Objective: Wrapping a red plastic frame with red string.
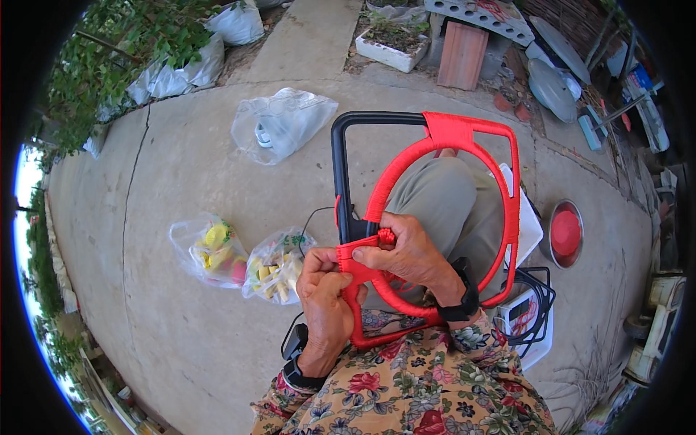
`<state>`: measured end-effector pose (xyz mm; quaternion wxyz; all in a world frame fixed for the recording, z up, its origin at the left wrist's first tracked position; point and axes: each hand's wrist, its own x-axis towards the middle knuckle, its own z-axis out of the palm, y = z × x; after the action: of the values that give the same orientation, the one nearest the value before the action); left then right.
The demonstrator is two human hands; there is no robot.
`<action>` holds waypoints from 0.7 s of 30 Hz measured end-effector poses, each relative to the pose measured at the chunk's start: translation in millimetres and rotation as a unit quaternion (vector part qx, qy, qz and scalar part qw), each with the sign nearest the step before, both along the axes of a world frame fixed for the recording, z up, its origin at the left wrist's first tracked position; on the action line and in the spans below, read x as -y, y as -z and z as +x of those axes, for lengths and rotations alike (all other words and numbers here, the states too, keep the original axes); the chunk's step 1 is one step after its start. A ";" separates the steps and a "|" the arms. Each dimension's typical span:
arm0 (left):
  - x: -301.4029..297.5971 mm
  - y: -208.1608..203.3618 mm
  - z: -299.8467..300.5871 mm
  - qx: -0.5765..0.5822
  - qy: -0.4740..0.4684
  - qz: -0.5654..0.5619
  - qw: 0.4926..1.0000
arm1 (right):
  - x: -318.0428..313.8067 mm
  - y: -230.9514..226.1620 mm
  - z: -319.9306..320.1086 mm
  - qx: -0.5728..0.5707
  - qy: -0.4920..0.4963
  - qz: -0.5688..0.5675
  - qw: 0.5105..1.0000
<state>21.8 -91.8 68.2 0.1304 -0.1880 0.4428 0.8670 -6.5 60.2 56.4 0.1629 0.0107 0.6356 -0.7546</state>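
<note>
A square black frame with a round ring inside it (pixel 447 129) stands tilted in front of me, over my lap. Red cord wraps the ring, the right side and most of the bottom. The left side and part of the top are bare black. My left hand (pixel 326 290) grips the lower left corner, thumb and fingers pressed on a red-wrapped band. My right hand (pixel 412 254) reaches through the ring, its thumb on the same band. A small bundle of red cord (pixel 386 236) shows at its curled fingers, which are partly hidden.
Left of me, clear plastic bags (pixel 210 250) hold yellow and pink pieces. Another clear bag (pixel 284 123) lies farther off. At right are a metal bowl with red contents (pixel 565 232), a white container (pixel 528 225) and dark frames (pixel 533 304). A planter box (pixel 391 51) stands beyond.
</note>
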 end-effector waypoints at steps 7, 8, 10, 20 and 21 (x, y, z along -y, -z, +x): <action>-0.3 3.1 -1.4 0.014 -0.015 0.002 1.000 | -0.9 0.0 -1.0 0.001 -0.012 0.039 0.999; -1.2 3.5 -1.7 0.015 -0.019 -0.004 1.000 | -1.0 0.7 -1.4 -0.005 -0.012 0.041 0.999; -1.6 2.8 -2.5 0.017 -0.023 -0.011 1.000 | 0.4 0.2 -1.2 -0.005 -0.011 0.033 0.999; -3.4 -5.9 -9.4 0.081 -0.031 -0.033 0.996 | -7.7 16.4 -3.5 -0.040 -0.038 0.014 0.998; -3.1 -5.9 -10.5 0.096 -0.029 -0.035 0.994 | -7.5 15.6 -3.3 -0.041 -0.037 0.014 0.998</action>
<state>11.3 -88.7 74.1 0.1409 -0.2876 0.4528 0.8321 -9.9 67.7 40.8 0.1649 -0.0414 0.6522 -0.7387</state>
